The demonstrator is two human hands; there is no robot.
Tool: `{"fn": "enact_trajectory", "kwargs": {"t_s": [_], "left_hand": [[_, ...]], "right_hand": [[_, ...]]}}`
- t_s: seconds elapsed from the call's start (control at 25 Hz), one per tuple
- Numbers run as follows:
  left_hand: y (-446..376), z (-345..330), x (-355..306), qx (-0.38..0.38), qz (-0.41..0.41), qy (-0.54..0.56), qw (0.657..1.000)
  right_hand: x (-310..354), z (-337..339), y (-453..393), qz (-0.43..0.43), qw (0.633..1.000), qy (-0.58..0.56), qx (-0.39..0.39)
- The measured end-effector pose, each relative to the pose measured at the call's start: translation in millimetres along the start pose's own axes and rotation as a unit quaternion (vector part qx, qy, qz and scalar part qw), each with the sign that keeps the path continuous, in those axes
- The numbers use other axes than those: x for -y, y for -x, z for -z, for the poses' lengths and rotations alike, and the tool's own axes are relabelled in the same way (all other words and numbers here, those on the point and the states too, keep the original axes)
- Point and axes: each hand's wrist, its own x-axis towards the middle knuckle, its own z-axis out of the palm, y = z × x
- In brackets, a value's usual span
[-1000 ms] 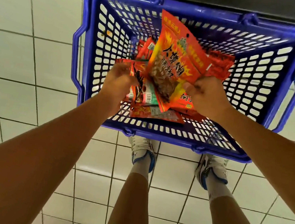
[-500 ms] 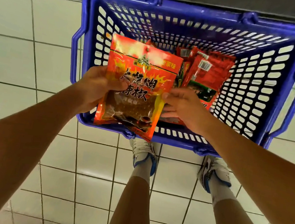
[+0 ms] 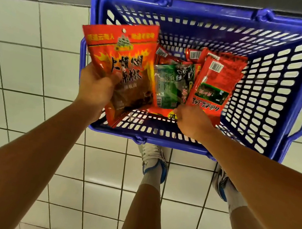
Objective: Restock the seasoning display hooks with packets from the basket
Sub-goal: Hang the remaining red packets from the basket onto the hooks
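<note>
Gripping orange packet (image 3: 123, 60), left hand (image 3: 95, 87) fingers clamped | right hand (image 3: 193, 123) fingers curled onto red packets (image 3: 216, 84), grip unclear | blue basket (image 3: 285, 94) on tiles.

The basket (image 3: 295, 92) stands on the floor (image 3: 26, 69), just ahead of two shoes (image 3: 154, 159). A packet (image 3: 126, 60) held by the left hand (image 3: 95, 87) stands over its left side; to the right, more packets (image 3: 215, 80) lie inside, with the right hand (image 3: 191, 122) at their near edge
</note>
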Motion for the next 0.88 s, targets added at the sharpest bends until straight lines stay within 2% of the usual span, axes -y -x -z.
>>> {"fn": "enact_trajectory", "kwargs": {"t_s": [0.12,0.2,0.24,0.32,0.4,0.44,0.48,0.6,0.8,0.88], "left_hand": [[1,0,-20,-0.056,-0.011,0.030,0.998],[6,-3,-31,-0.053,-0.008,0.040,0.998],[11,-5,-35,-0.048,-0.006,0.040,0.998],[26,-14,-43,-0.038,-0.004,0.031,0.999],[47,-24,-53,-0.025,0.004,0.031,0.999],[59,-28,-60,-0.014,0.014,0.046,0.999],[71,-31,-68,-0.003,0.027,0.063,0.998],[111,-34,-94,0.038,0.048,0.094,0.994],[197,-7,-172,0.054,0.011,0.167,0.984],[237,14,-210,0.046,-0.007,0.189,0.981]], "right_hand": [[-21,23,23,-0.043,0.989,-0.047,-0.133],[-36,49,41,-0.089,0.967,-0.164,-0.176],[-40,63,50,-0.118,0.940,-0.268,-0.177],[-41,90,68,-0.165,0.844,-0.485,-0.159],[-37,119,87,-0.170,0.763,-0.611,-0.125],[-33,133,97,-0.156,0.745,-0.639,-0.113],[-30,145,108,-0.131,0.742,-0.648,-0.109],[-17,174,141,-0.055,0.764,-0.627,-0.142],[18,251,219,-0.024,0.787,-0.591,-0.177],[39,288,259,0.023,0.796,-0.578,-0.179]]}}
